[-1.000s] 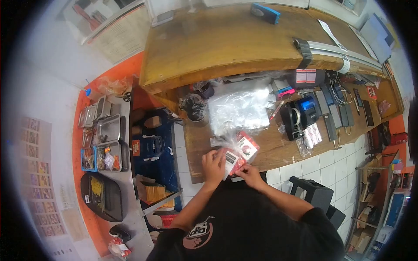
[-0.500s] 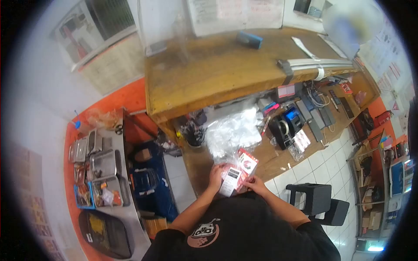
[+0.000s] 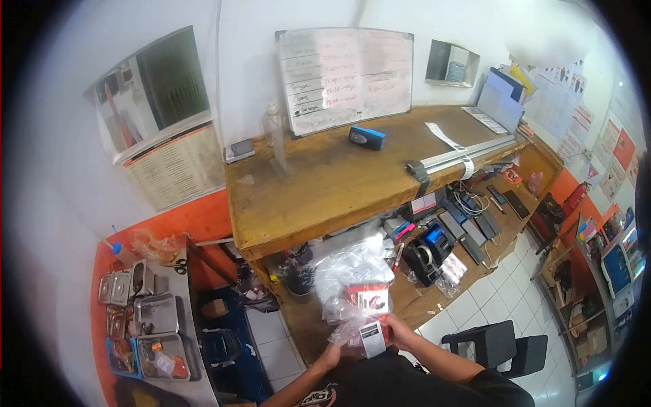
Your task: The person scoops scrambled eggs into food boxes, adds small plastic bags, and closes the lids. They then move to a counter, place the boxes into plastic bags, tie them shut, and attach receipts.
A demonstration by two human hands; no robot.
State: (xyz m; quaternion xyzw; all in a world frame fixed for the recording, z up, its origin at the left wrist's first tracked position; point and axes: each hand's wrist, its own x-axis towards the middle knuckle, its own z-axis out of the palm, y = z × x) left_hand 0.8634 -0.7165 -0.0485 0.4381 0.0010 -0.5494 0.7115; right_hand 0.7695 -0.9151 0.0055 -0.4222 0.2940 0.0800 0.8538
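A clear plastic bag with a red and white package (image 3: 371,298) inside or against it is held low in front of my body, above the desk edge. My left hand (image 3: 330,355) pinches the plastic at its lower left. At the right side of the package, my right hand (image 3: 397,331) grips its edge. Between the hands, a white printed label (image 3: 372,339) shows on the package. Just behind it, a pile of clear plastic bags (image 3: 352,261) lies on the desk.
A tape dispenser (image 3: 426,261) stands right of the bags. Above them runs a wooden shelf (image 3: 305,193) with a blue box (image 3: 367,138). Metal trays (image 3: 159,315) sit on the left counter. Black stools (image 3: 485,342) stand at the right.
The view has tilted up, showing more of the whiteboard and wall. The hands and package sit lower in view, and my left hand has moved down from the package's upper left to its lower left.
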